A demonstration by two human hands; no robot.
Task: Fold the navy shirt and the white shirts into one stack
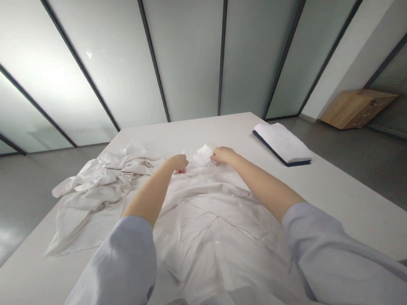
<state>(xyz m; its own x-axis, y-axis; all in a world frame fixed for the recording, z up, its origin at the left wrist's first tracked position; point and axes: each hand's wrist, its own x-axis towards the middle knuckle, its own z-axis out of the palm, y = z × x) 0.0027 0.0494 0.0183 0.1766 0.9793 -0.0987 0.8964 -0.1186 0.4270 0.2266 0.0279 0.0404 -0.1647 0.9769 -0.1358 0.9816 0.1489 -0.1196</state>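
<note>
A white buttoned shirt (pixel 212 231) lies flat on the white table (pixel 349 198), its collar (pixel 202 155) at the far end. Both my arms reach out over it. My left hand (pixel 178 163) is closed on the left side of the collar. My right hand (pixel 222 155) is closed on the right side of the collar. The fingertips of both hands are tucked into the cloth.
A crumpled heap of white garments (pixel 97 187) lies on the table's left side. A folded white garment with a dark edge (pixel 283 144) rests at the far right. A wooden cabinet (pixel 359 107) stands on the floor beyond, by frosted glass walls.
</note>
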